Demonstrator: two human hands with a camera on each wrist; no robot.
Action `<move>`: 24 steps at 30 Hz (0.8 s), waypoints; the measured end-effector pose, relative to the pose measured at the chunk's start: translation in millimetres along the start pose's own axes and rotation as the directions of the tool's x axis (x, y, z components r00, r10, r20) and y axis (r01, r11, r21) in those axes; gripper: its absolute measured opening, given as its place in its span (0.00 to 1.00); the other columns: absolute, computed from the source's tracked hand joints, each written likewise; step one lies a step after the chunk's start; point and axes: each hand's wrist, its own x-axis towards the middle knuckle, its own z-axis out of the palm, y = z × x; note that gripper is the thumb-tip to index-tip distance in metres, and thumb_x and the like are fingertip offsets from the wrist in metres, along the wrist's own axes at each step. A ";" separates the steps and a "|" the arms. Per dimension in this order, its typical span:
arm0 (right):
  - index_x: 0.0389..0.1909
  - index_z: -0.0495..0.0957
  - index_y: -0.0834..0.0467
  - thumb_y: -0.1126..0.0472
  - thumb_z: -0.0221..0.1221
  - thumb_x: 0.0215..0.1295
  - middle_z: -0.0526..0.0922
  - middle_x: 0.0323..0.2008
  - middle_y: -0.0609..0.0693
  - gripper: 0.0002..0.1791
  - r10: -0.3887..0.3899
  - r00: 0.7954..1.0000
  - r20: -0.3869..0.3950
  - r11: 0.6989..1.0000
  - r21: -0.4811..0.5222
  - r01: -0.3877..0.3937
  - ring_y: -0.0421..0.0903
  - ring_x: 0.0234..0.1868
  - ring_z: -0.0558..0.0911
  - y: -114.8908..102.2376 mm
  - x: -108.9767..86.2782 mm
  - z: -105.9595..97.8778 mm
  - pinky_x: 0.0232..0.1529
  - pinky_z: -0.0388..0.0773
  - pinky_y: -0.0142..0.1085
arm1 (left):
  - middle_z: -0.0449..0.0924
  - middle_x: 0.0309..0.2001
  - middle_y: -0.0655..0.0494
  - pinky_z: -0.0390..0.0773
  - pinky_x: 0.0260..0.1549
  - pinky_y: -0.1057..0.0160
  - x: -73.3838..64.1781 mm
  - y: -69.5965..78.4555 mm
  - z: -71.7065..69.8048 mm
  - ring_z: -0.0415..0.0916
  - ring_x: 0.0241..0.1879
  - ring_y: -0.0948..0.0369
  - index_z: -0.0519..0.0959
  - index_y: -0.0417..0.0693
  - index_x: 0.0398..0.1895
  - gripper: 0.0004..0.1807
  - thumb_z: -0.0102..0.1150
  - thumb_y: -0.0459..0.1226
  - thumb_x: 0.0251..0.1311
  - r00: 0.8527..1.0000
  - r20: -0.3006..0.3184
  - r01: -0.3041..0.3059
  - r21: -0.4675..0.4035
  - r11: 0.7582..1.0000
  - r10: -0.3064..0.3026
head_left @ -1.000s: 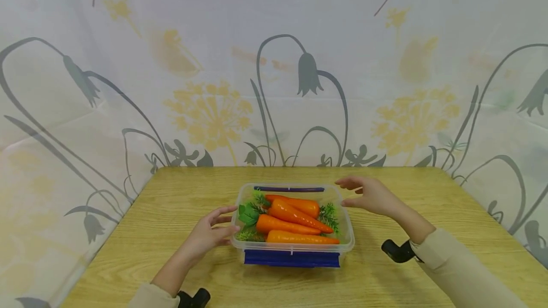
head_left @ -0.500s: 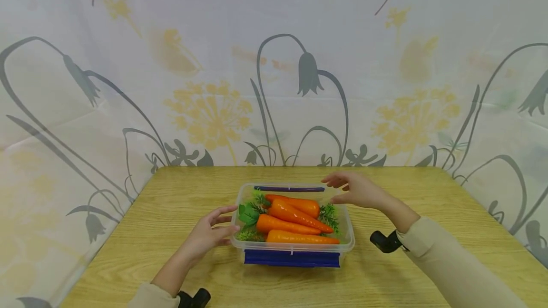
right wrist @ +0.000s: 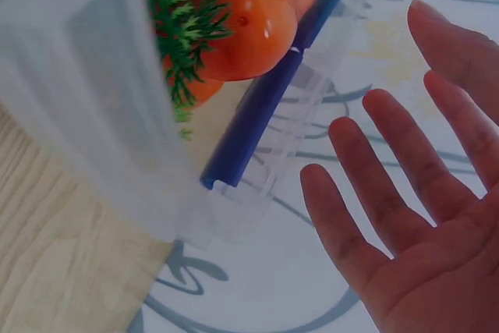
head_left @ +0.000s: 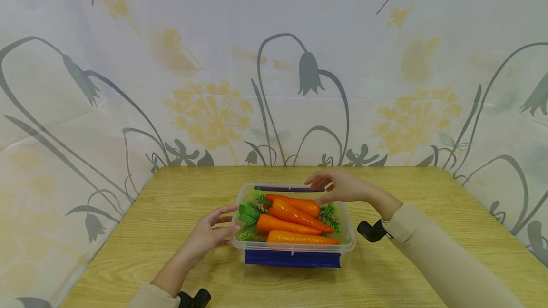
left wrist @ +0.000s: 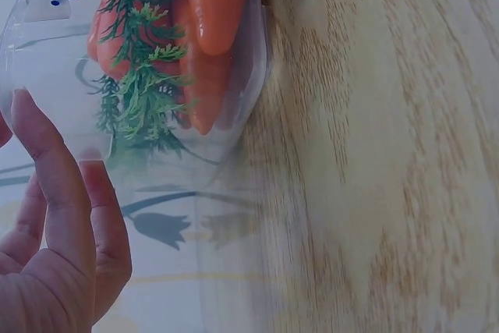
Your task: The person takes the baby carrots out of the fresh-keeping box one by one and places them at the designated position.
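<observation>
Floral-print backdrop behind a wood-grain table. Left hand is at the left wall of a clear plastic container, table centre; fingers touch the side without clamping, probably to steady it. Inside, leafy carrot greens sit left, then four glossy carrots lie lengthwise. Rear carrot points the opposite way, presumably to pack better. Dark blue front latch hangs down, likely unfastened. Right hand hovers over the back right corner, fingers spread, holding nothing; hands well apart.

Right hand covers the end of the far latch. Carrot undersides hidden; sleeves cut off by the frame. Cannot tell if a clear lid is on.
</observation>
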 end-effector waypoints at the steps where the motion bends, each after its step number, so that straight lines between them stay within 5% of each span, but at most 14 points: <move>1: 0.57 0.71 0.62 0.63 0.64 0.58 0.78 0.48 0.55 0.26 -0.002 1.000 0.011 1.000 -0.007 0.002 0.58 0.50 0.76 -0.9 1.9 0.1 0.50 0.72 0.50 | 0.60 0.60 0.34 0.79 0.37 0.55 0.1 -0.3 0.0 0.74 0.44 0.53 0.65 0.42 0.65 0.32 0.64 0.36 0.56 1.000 0.001 0.001 -0.002 1.000 -0.001; 11: 0.58 0.71 0.61 0.66 0.64 0.58 0.75 0.52 0.58 0.26 -0.016 0.987 0.159 0.998 0.068 0.006 0.56 0.51 0.75 -10.5 21.7 13.8 0.51 0.73 0.46 | 0.60 0.60 0.34 0.79 0.37 0.56 -0.2 -0.9 -0.6 0.74 0.44 0.54 0.65 0.42 0.65 0.33 0.64 0.36 0.57 1.000 -0.002 0.005 0.001 1.000 -0.005; 24: 0.59 0.71 0.59 0.67 0.66 0.55 0.74 0.52 0.54 0.29 -0.011 0.972 0.237 0.999 0.037 0.002 0.51 0.51 0.75 -15.3 37.7 34.6 0.50 0.73 0.40 | 0.60 0.60 0.34 0.78 0.37 0.55 -0.5 -0.7 0.6 0.75 0.42 0.55 0.64 0.42 0.66 0.33 0.64 0.35 0.57 1.000 -0.003 0.008 -0.004 1.000 -0.008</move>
